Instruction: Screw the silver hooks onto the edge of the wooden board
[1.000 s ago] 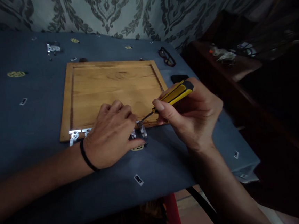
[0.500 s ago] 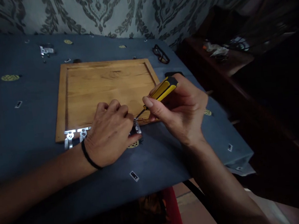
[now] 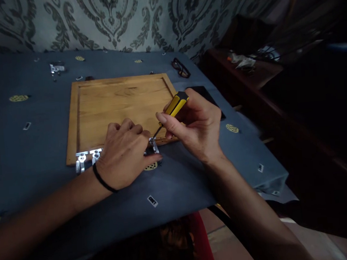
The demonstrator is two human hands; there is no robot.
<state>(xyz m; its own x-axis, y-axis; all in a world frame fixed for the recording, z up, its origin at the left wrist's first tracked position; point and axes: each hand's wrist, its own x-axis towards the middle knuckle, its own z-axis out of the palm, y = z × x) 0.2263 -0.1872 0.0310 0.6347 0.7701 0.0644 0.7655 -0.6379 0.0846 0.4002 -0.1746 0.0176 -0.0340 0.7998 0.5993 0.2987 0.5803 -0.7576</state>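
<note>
A wooden panel (image 3: 119, 106) lies flat on a blue cloth (image 3: 27, 159). My right hand (image 3: 198, 132) is closed round a yellow-and-black screwdriver (image 3: 173, 107), whose tip touches a metal hinge (image 3: 153, 146) at the panel's near right edge. My left hand (image 3: 124, 156), fingers curled, presses on that hinge and hides most of it. A black band sits on my left wrist. A second metal hinge (image 3: 86, 158) is fixed at the near left corner.
Dark glasses (image 3: 180, 68) lie beyond the panel's far right corner. A dark flat object (image 3: 205, 95) rests right of my hand. Loose metal hardware (image 3: 56, 68) lies far left. A dark side table (image 3: 247, 71) stands right. A patterned wall runs behind.
The view has shifted, so the panel and both hands sit further left in frame. Both hands keep the same hold on hinge and screwdriver.
</note>
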